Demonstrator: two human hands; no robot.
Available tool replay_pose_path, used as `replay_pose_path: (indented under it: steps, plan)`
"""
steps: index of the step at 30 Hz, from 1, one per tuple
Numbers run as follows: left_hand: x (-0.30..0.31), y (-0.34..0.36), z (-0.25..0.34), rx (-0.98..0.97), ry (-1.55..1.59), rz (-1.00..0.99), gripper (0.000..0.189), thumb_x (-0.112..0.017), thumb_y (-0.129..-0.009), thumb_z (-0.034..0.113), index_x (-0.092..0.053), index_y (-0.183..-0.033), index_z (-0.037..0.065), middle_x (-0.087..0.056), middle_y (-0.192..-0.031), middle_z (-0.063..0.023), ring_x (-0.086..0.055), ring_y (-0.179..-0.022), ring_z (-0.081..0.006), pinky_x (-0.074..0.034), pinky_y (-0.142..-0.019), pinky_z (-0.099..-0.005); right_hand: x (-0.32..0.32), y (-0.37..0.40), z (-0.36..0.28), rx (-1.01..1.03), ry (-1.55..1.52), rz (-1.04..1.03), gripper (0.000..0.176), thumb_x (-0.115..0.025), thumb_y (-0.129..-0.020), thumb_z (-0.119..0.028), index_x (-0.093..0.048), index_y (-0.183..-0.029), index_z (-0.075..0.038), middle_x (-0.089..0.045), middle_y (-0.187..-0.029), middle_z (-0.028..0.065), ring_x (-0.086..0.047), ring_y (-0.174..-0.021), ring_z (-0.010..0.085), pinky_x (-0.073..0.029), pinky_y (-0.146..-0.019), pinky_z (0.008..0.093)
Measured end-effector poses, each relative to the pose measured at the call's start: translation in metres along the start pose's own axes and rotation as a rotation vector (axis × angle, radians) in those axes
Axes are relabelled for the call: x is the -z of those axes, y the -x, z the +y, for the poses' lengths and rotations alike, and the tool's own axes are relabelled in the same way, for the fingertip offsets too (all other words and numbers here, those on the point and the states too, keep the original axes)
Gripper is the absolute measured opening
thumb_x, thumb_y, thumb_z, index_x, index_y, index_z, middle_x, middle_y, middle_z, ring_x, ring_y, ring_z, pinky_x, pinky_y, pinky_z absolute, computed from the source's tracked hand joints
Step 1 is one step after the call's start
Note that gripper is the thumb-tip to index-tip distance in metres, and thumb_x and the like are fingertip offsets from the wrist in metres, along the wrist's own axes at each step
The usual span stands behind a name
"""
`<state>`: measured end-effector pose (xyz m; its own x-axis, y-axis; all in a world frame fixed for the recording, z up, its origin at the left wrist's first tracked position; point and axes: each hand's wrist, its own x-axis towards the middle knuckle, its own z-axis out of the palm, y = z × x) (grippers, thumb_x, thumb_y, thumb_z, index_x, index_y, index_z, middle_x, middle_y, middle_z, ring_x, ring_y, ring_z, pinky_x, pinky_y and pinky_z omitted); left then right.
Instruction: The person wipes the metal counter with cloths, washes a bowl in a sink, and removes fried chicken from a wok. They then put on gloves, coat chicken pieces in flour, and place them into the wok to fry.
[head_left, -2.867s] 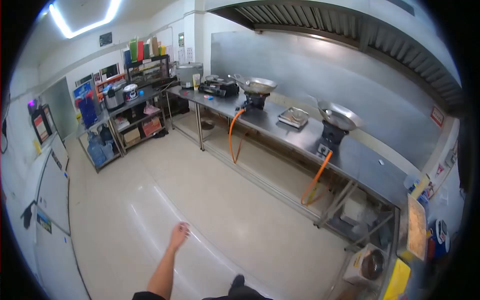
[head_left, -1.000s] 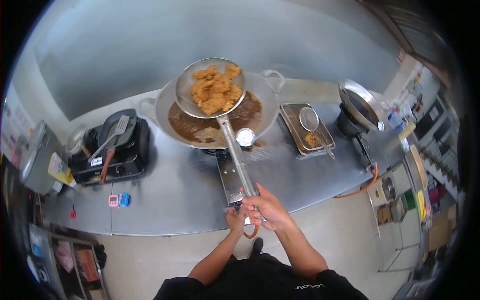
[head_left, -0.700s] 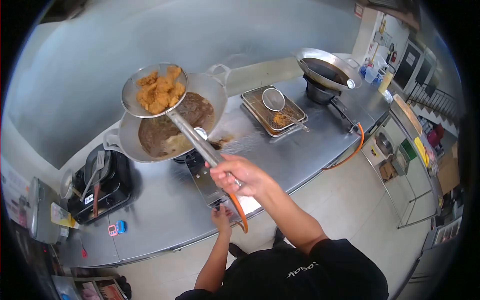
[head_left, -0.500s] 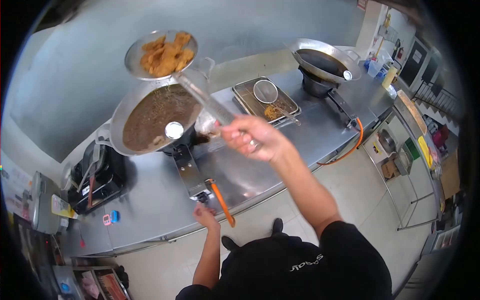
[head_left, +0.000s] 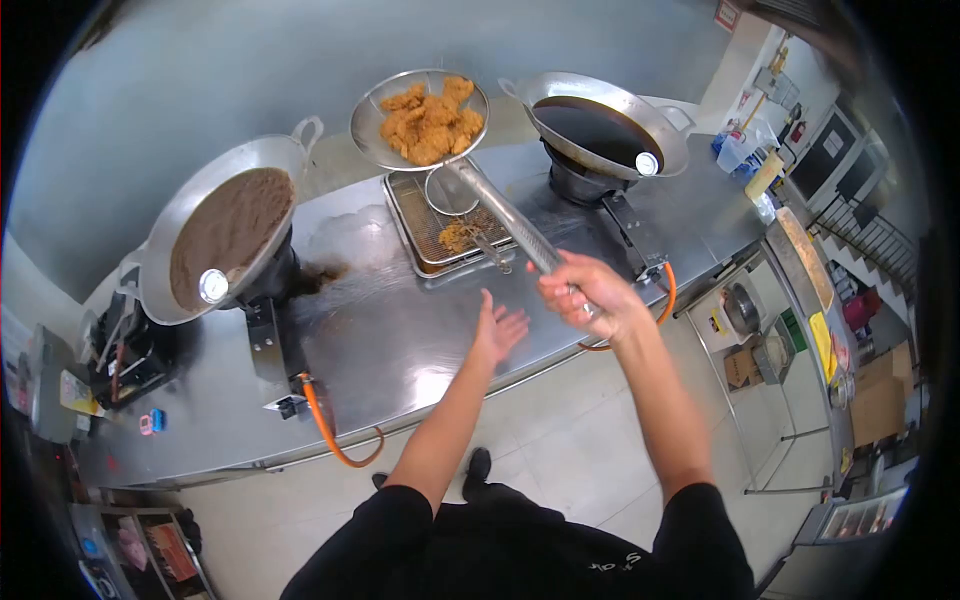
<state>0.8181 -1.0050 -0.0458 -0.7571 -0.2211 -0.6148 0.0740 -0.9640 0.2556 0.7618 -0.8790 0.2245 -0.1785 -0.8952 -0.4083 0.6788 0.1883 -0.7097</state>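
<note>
My right hand (head_left: 590, 295) is closed round the handle of a large skimmer (head_left: 368, 138). Golden fried pieces of food (head_left: 430, 125) lie heaped in its bowl, which is held up above the back of a wire-racked tray (head_left: 408, 215). Fingers spread, my left hand (head_left: 500, 330) hangs over the front of the steel counter and holds nothing. On the tray rest a small round strainer (head_left: 452, 190) and a patch of yellow crumbs (head_left: 456, 238). To the left stands a wok (head_left: 160, 235) of brown, foamy oil with a round thermometer (head_left: 213, 286) at its rim.
At the right is a second wok (head_left: 665, 135) of dark oil with its own dial. Orange gas hoses (head_left: 325, 428) hang at the counter's front edge. A black portable stove (head_left: 130, 355) and a small blue timer (head_left: 157, 419) sit far left. A shelved table (head_left: 800, 300) stands right.
My right hand has carried the loaded skimmer rightward, from over the left wok to above the tray. My left hand has left the burner knob and opened. The view has shifted right.
</note>
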Motion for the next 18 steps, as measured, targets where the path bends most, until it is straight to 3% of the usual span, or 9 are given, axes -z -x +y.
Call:
replay_pose_path:
  steps: [3,5,7,9,12,15,16,18]
  plan:
    - [-0.002,-0.057,0.020,-0.125,0.075,-0.146,0.056,-0.050,-0.094,0.058,-0.045,-0.120,0.009,-0.058,-0.101,-0.0134,-0.059,-0.094,-0.0278,-0.049,-0.089,-0.0428,0.035,-0.003,0.012,-0.016,-0.064,0.009,0.022,-0.053,-0.092,-0.001,-0.051,-0.114,-0.002,-0.046,-0.070,0.0012,-0.037,-0.046,0.0014,-0.029,-0.032,0.0158]
    - [0.061,-0.140,0.043,0.041,0.227,-0.937,0.051,-0.049,-0.096,0.054,-0.046,-0.119,0.009,-0.058,-0.102,-0.0134,-0.059,-0.095,-0.0283,-0.049,-0.089,-0.0429,0.052,-0.009,0.016,-0.019,-0.099,0.013,0.022,-0.051,-0.092,0.001,-0.051,-0.113,-0.002,-0.044,-0.069,0.0015,-0.038,-0.047,0.0018,-0.030,-0.032,0.0165]
    - [0.074,-0.144,0.048,-0.012,0.119,-0.843,0.045,-0.049,-0.097,0.051,-0.048,-0.116,0.009,-0.058,-0.101,-0.0127,-0.059,-0.093,-0.0277,-0.049,-0.089,-0.0430,0.066,-0.017,0.017,-0.029,-0.133,0.014,0.021,-0.050,-0.092,0.001,-0.051,-0.113,-0.002,-0.044,-0.069,0.0015,-0.038,-0.047,0.0018,-0.030,-0.032,0.0170]
    - [0.048,-0.071,0.034,-0.246,-0.214,0.146,0.041,-0.048,-0.098,0.047,-0.050,-0.112,0.009,-0.057,-0.098,-0.0112,-0.059,-0.089,-0.0261,-0.050,-0.088,-0.0431,0.076,-0.028,0.019,-0.047,-0.199,0.023,0.021,-0.050,-0.092,0.000,-0.051,-0.113,-0.002,-0.044,-0.070,0.0016,-0.038,-0.047,0.0019,-0.030,-0.033,0.0176]
    - [-0.012,-0.031,0.043,-0.030,-0.022,0.130,0.036,-0.050,-0.097,0.045,-0.051,-0.107,0.010,-0.056,-0.092,-0.0083,-0.058,-0.082,-0.0227,-0.051,-0.086,-0.0431,0.090,-0.038,0.009,-0.077,-0.221,0.037,0.020,-0.050,-0.092,-0.001,-0.051,-0.112,-0.003,-0.045,-0.070,0.0017,-0.038,-0.048,0.0022,-0.029,-0.034,0.0182]
    - [-0.043,-0.078,0.064,-0.070,0.041,-0.078,0.032,-0.051,-0.098,0.040,-0.051,-0.104,0.009,-0.056,-0.091,-0.0075,-0.058,-0.080,-0.0216,-0.051,-0.088,-0.0440,0.088,-0.037,0.000,-0.051,-0.133,0.010,0.021,-0.053,-0.090,-0.001,-0.051,-0.111,-0.004,-0.045,-0.069,0.0007,-0.039,-0.049,0.0028,-0.028,-0.036,0.0188]
    - [-0.049,-0.091,0.068,-0.152,0.173,-0.166,0.024,-0.050,-0.099,0.032,-0.050,-0.102,0.008,-0.053,-0.081,-0.0037,-0.055,-0.070,-0.0177,-0.051,-0.075,-0.0366,0.088,-0.036,-0.003,-0.044,-0.090,0.002,0.022,-0.054,-0.089,-0.002,-0.050,-0.110,-0.005,-0.046,-0.069,0.0002,-0.039,-0.049,0.0030,-0.028,-0.037,0.0190]
    - [-0.042,-0.106,0.070,-0.270,0.102,-0.174,0.020,-0.047,-0.101,0.028,-0.049,-0.094,0.010,-0.047,-0.071,-0.0003,-0.046,-0.059,-0.0139,-0.044,-0.062,-0.0322,0.093,-0.036,-0.008,-0.031,-0.102,-0.011,0.023,-0.054,-0.088,-0.002,-0.050,-0.110,-0.005,-0.046,-0.069,0.0002,-0.040,-0.049,0.0033,-0.028,-0.037,0.0194]
